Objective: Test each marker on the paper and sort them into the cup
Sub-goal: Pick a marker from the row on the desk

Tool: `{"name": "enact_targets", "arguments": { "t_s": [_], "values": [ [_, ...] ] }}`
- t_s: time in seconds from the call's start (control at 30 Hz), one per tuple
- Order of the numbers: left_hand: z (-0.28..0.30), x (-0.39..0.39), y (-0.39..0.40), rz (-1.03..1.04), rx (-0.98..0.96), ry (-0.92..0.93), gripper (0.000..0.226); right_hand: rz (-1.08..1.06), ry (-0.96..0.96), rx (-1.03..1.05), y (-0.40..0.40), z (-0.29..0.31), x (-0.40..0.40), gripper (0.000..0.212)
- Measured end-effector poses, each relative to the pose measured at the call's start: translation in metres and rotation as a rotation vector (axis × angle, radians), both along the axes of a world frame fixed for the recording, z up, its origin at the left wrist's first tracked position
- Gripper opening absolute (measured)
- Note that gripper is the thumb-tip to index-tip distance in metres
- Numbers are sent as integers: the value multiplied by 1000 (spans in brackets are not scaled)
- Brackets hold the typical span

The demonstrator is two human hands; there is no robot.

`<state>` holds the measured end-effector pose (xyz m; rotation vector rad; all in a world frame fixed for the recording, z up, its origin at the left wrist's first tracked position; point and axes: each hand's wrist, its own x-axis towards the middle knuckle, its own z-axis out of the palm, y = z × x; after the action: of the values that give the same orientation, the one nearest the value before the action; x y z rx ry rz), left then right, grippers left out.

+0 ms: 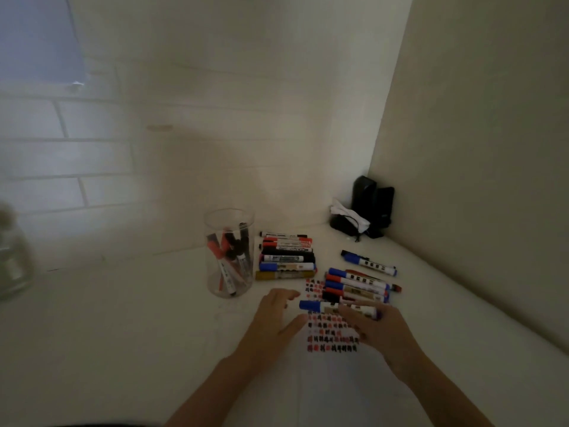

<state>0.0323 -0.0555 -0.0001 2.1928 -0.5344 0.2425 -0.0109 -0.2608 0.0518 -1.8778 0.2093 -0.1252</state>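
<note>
A dim white counter point(123, 334) holds a clear cup point(229, 252) of markers. The left hand point(278, 317) rests spread and empty on the paper point(332, 334); the right hand point(374, 329) grips a blue-capped marker point(326, 307), its label probably too blurred to read.

The clear plastic cup point(229, 252) stands upright on the white table, and several markers with red and black caps lean inside it. Just right of the cup, a stack of markers point(288, 257) lies in a row, parallel to each other: black, red, blue and one yellowish at the near end. A second group of markers point(357, 285), mostly with blue and red caps, lies to the right, on the far edge of the paper. One blue marker point(369, 262) lies alone behind this group. The white paper point(332, 334) lies flat and carries rows of small red and black test marks. A blue-capped marker point(335, 307), cap on, is held level above the paper.
</note>
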Motion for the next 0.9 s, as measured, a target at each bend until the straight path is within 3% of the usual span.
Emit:
{"name": "enact_targets", "arguments": {
  "t_s": [0.1, 0.23, 0.4, 0.57, 0.73, 0.9],
  "values": [
    [8, -12, -19, -66, 199, -107, 44, -8, 32, 176, 1, 4, -6, 24],
    [11, -21, -37, -1, 87, -50, 30, -13, 39, 390, 15, 7, -10, 27],
    [15, -32, -40, -42, 138, -33, 33, -43, -2, 179, 26, -4, -14, 41],
    [25, -36, -36, -162, 163, -63, 28, 73, -33, 125, 17, -1, -17, 35],
    [35, -37, -33, -338, 21, 154, 20, 210, -68, 101, 3, 11, -25, 33],
    [43, -37, -32, -440, 60, 351, 11, 195, -105, 235, -1, 3, -32, 36]
  ]
}}
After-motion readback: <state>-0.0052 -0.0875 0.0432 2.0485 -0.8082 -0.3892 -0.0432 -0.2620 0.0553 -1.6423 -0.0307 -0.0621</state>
